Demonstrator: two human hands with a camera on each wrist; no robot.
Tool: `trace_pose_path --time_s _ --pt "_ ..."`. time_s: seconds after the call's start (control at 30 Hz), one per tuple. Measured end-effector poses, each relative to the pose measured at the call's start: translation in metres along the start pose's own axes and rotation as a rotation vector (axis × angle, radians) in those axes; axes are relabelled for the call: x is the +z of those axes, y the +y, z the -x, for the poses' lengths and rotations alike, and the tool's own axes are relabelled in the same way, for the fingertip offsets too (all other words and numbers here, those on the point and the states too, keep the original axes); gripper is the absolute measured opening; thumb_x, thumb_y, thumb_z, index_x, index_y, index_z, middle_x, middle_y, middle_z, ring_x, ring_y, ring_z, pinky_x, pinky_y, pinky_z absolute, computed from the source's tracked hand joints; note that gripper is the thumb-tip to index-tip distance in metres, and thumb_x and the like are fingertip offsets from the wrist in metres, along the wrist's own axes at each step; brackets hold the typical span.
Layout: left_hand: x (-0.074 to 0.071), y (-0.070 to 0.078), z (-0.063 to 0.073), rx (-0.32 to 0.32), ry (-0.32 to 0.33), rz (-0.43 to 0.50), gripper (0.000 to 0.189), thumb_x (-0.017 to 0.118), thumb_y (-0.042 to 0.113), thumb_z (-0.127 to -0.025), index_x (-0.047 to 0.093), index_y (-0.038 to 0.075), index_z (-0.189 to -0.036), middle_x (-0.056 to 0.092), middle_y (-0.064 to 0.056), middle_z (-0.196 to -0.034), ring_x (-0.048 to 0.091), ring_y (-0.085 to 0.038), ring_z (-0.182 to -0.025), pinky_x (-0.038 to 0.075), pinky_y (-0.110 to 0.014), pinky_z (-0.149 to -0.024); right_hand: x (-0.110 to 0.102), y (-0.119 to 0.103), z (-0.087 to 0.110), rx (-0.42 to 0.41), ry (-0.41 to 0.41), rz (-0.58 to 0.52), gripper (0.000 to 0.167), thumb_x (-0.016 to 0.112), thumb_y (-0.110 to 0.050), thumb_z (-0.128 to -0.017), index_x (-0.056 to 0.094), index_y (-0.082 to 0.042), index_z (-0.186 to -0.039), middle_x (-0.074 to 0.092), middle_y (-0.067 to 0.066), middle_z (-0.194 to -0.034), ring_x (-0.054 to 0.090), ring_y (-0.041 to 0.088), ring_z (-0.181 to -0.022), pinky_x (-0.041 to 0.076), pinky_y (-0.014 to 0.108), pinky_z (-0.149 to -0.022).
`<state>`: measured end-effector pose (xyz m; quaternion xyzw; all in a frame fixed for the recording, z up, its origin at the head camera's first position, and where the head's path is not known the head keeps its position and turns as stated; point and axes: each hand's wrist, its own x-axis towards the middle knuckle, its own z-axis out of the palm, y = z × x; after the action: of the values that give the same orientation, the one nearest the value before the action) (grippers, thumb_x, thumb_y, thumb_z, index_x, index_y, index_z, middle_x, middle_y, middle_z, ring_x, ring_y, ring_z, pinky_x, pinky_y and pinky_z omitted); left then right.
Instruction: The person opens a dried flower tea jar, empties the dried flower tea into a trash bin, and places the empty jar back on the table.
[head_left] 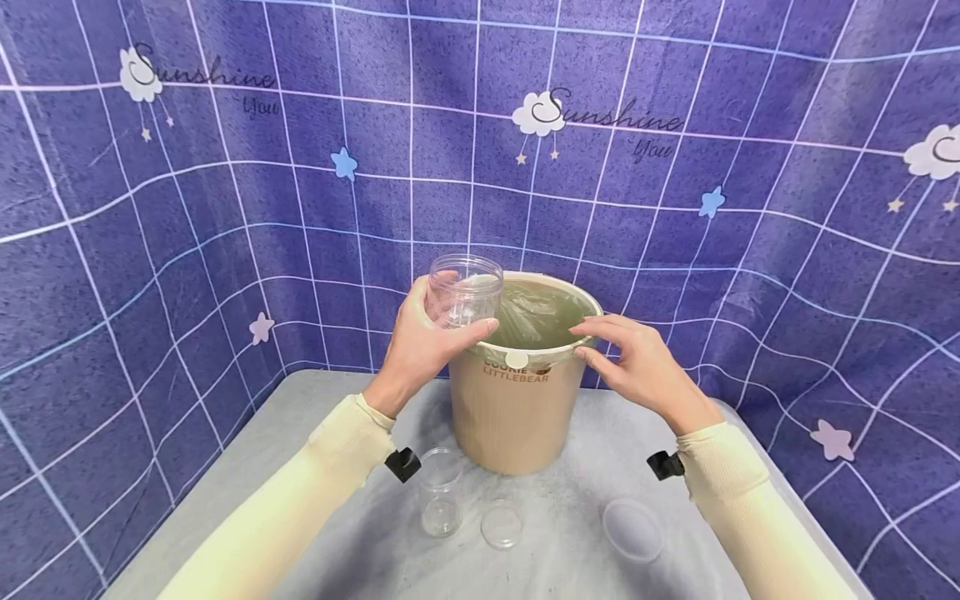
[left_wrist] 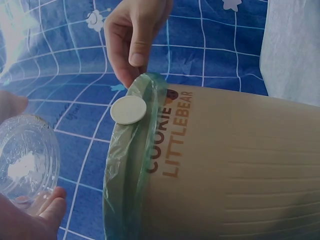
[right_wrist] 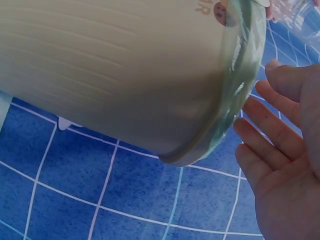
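Note:
A wide clear plastic jar (head_left: 467, 292) is in my left hand (head_left: 423, 342), which grips it round the side above the left rim of a beige bin (head_left: 510, 425). In the left wrist view the jar (left_wrist: 30, 155) shows at the left edge, apart from the bin. A thin green bag (head_left: 536, 312) lines the bin and folds over its rim. My right hand (head_left: 637, 358) is at the bin's right rim. The right wrist view shows its fingers (right_wrist: 270, 145) spread and loosely bent beside the bag's folded edge, pinching nothing.
On the grey table (head_left: 360, 525), in front of the bin, stands a smaller clear jar (head_left: 441, 512). Beside it lies a clear round lid (head_left: 502, 525), and farther right a pale translucent oval disc (head_left: 633, 531). Blue gridded cloth (head_left: 450, 200) hangs behind and along both sides.

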<state>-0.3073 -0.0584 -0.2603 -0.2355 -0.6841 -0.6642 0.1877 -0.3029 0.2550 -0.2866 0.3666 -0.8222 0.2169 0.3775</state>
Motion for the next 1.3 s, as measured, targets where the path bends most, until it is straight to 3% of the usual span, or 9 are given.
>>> trace_pose_path --time_s 0.23,0.37,0.7,0.83,0.97,1.07,1.3 --pt "-0.003 0.002 0.009 0.004 -0.025 -0.005 0.086 0.094 0.017 -0.071 0.046 0.006 -0.142 0.059 -0.010 -0.129 0.062 -0.019 -0.120 0.045 -0.033 -0.112 -0.012 -0.007 0.004 0.030 0.008 0.043 0.032 0.081 -0.012 -0.087 0.075 -0.009 -0.118 0.074 0.006 -0.114 0.070 0.025 -0.108 0.057 0.041 -0.084" --pt "-0.003 0.002 0.014 0.016 -0.045 -0.010 0.084 0.094 0.017 -0.070 0.047 0.008 -0.139 0.061 -0.008 -0.130 0.063 -0.018 -0.120 0.046 -0.032 -0.111 -0.018 -0.011 0.009 0.034 0.035 0.056 0.033 0.082 -0.011 -0.085 0.076 -0.009 -0.117 0.074 0.007 -0.115 0.070 0.026 -0.109 0.058 0.033 -0.078" --pt "0.003 0.005 0.023 0.012 -0.091 0.010 0.085 0.095 0.012 -0.069 0.043 0.006 -0.136 0.063 -0.010 -0.133 0.063 -0.018 -0.123 0.043 -0.035 -0.113 -0.031 -0.017 0.023 0.078 0.033 0.103 0.032 0.080 -0.011 -0.087 0.075 -0.010 -0.119 0.074 0.005 -0.116 0.069 0.020 -0.101 0.048 0.017 -0.066" --pt "0.007 0.007 0.029 0.006 -0.096 -0.021 0.086 0.096 0.016 -0.068 0.042 0.008 -0.135 0.063 -0.011 -0.131 0.063 -0.017 -0.121 0.044 -0.039 -0.112 -0.034 -0.019 0.028 0.111 0.030 0.125 0.035 0.079 -0.012 -0.089 0.073 -0.011 -0.123 0.073 0.005 -0.118 0.067 0.017 -0.092 0.048 0.024 -0.067" --pt "0.014 0.011 0.036 0.012 -0.117 -0.052 0.090 0.097 0.020 -0.067 0.041 0.012 -0.137 0.063 -0.010 -0.129 0.062 -0.019 -0.117 0.049 -0.042 -0.103 -0.037 -0.022 0.033 0.160 0.022 0.132 0.039 0.078 -0.013 -0.090 0.071 -0.011 -0.128 0.072 0.007 -0.121 0.068 0.023 -0.103 0.053 0.039 -0.086" --pt "0.020 0.012 0.043 0.006 -0.135 -0.111 0.091 0.098 0.026 -0.066 0.042 0.015 -0.137 0.064 -0.002 -0.128 0.061 -0.017 -0.115 0.051 -0.041 -0.098 -0.038 -0.024 0.038 0.190 0.009 0.130 0.040 0.077 -0.014 -0.090 0.069 -0.009 -0.129 0.071 0.009 -0.123 0.066 0.029 -0.118 0.050 0.048 -0.099" --pt "0.034 0.006 0.059 0.006 -0.163 -0.189 0.089 0.099 0.033 -0.064 0.043 0.019 -0.132 0.066 0.006 -0.127 0.060 -0.013 -0.117 0.048 -0.041 -0.100 -0.040 -0.027 0.050 0.224 -0.038 0.138 0.042 0.075 -0.015 -0.093 0.066 -0.008 -0.133 0.070 0.011 -0.126 0.066 0.031 -0.118 0.050 0.050 -0.098"
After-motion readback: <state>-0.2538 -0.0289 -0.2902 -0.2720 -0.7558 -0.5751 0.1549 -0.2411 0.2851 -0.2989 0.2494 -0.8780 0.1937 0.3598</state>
